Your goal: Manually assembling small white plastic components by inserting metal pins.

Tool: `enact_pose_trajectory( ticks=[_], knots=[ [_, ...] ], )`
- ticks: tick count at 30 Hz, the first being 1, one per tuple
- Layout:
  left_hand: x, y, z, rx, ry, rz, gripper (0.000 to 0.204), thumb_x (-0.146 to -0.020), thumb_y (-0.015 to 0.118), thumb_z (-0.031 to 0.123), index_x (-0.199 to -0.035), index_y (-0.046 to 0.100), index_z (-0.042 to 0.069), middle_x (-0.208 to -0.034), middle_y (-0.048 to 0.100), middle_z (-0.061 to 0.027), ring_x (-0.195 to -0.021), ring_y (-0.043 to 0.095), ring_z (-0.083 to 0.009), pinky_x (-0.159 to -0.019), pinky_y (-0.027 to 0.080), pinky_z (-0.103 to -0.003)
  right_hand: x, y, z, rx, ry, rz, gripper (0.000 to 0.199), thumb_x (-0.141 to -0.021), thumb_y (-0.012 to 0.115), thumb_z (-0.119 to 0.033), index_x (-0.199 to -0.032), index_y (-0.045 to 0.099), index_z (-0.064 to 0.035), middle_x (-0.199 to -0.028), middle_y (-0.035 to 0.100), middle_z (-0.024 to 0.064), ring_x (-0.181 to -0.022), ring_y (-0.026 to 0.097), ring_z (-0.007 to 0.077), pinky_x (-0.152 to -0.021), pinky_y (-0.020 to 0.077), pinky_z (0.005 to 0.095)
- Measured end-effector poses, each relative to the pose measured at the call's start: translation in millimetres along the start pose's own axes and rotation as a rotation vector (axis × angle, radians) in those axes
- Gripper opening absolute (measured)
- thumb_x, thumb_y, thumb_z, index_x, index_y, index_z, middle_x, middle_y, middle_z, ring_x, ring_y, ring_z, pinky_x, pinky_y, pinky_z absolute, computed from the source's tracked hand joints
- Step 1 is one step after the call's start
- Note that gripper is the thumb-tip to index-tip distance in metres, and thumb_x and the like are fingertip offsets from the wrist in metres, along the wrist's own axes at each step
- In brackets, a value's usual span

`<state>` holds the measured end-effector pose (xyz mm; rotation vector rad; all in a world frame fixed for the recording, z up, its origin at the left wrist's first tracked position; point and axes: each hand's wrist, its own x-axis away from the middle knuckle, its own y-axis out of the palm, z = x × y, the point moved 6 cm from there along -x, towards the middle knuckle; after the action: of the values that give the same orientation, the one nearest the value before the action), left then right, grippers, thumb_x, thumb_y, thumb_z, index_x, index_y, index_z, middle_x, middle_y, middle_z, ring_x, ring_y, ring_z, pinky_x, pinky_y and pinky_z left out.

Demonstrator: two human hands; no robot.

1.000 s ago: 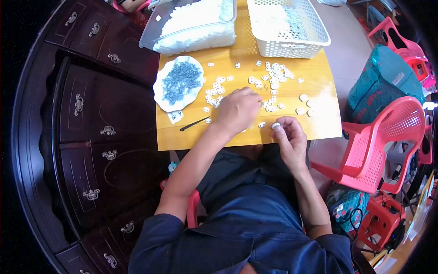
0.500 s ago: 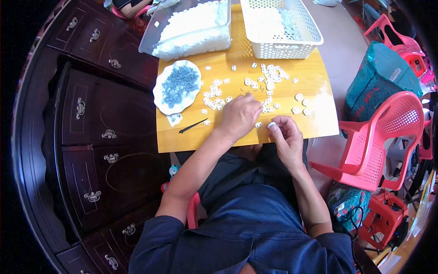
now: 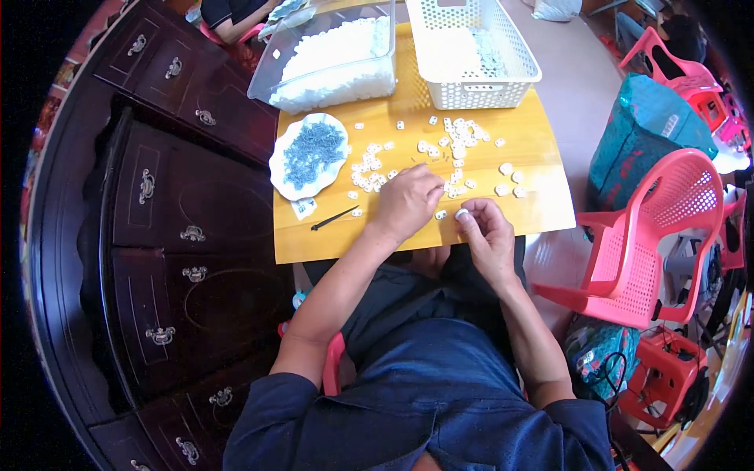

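My right hand [image 3: 490,235] is at the table's near edge, thumb and forefinger pinching a small round white plastic piece [image 3: 461,213]. Over the middle of the table, my left hand [image 3: 407,202] is closed with its fingers curled down; whatever its fingertips hold is hidden. Several small white two-holed plastic pieces [image 3: 464,132] are scattered beyond the hands, and one two-holed piece [image 3: 441,214] lies between them. Tiny thin brown pins [image 3: 437,159] lie past the left fingertips. A few round white pieces [image 3: 506,169] sit to the right.
A white scalloped plate [image 3: 276,166] holds many small dark metal pins [image 3: 312,153]. Left of my left hand lies a thin black tool [image 3: 335,217]. A clear bin [image 3: 271,74] and a white basket [image 3: 481,96], both with white pieces, stand at the back. A pink chair [image 3: 628,267] is at right.
The whole view has shifted slightly. Both hands keep nearly the same pose and place over the table, and the right still pinches the round white piece.
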<state>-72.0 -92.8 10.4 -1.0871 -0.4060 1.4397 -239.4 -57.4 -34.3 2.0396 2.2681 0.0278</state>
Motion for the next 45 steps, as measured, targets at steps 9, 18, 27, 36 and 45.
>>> enact_pose_trajectory(
  ticks=[9,18,27,36,45],
  knots=[
    [-3.7,-2.2,1.5,-0.046,-0.007,-0.015,0.007,-0.084,0.074,0.014,-0.088,0.077,0.009,-0.09,0.072,-0.0079,-0.087,0.07,-0.029,-0.076,0.057,-0.04,-3.4,-2.4,-0.1,0.056,-0.011,-0.004,0.013,-0.098,0.067,-0.01,-0.107,0.064,-0.0011,-0.082,0.067,-0.0002,-0.07,0.06,0.0044,-0.064,0.0496,0.0218],
    [-11.3,6.9,-0.2,-0.137,-0.047,-0.083,0.011,-0.085,0.069,0.017,-0.08,0.073,0.009,-0.083,0.069,-0.0105,-0.083,0.069,-0.0321,-0.074,0.056,-0.045,1.5,-1.4,-1.9,0.09,-0.032,0.004,0.013,-0.097,0.067,-0.008,-0.106,0.064,0.0005,-0.083,0.068,0.0017,-0.072,0.062,0.007,-0.066,0.0517,0.0241],
    [-24.7,19.4,-0.6,-0.272,0.034,-0.208,0.012,-0.084,0.065,0.015,-0.08,0.069,0.004,-0.086,0.069,-0.0148,-0.082,0.069,-0.0347,-0.073,0.057,-0.049,1.7,0.9,-4.2,0.105,0.044,-0.055,0.011,-0.101,0.062,-0.006,-0.11,0.062,0.0003,-0.093,0.068,0.0034,-0.085,0.066,0.009,-0.078,0.0537,0.0235],
    [-2.0,-28.4,41.5,0.064,0.168,-0.183,0.011,-0.081,0.069,0.013,-0.083,0.059,0.007,-0.081,0.061,-0.0107,-0.077,0.065,-0.0336,-0.064,0.052,-0.046,0.8,-0.6,-5.2,-0.226,0.174,-0.091,0.012,-0.103,0.063,-0.013,-0.103,0.065,-0.001,-0.082,0.063,-0.0034,-0.074,0.059,0.0049,-0.068,0.0491,0.0219],
    [14.4,-37.0,46.6,0.092,0.306,-0.235,0.011,-0.083,0.069,0.012,-0.084,0.06,0.006,-0.082,0.059,-0.0105,-0.076,0.063,-0.0317,-0.063,0.052,-0.043,6.5,12.0,-1.4,-0.263,0.407,-0.299,0.02,-0.105,0.061,-0.023,-0.098,0.066,-0.0044,-0.081,0.063,0.0001,-0.071,0.057,0.0077,-0.066,0.0475,0.0223]
  ],
)
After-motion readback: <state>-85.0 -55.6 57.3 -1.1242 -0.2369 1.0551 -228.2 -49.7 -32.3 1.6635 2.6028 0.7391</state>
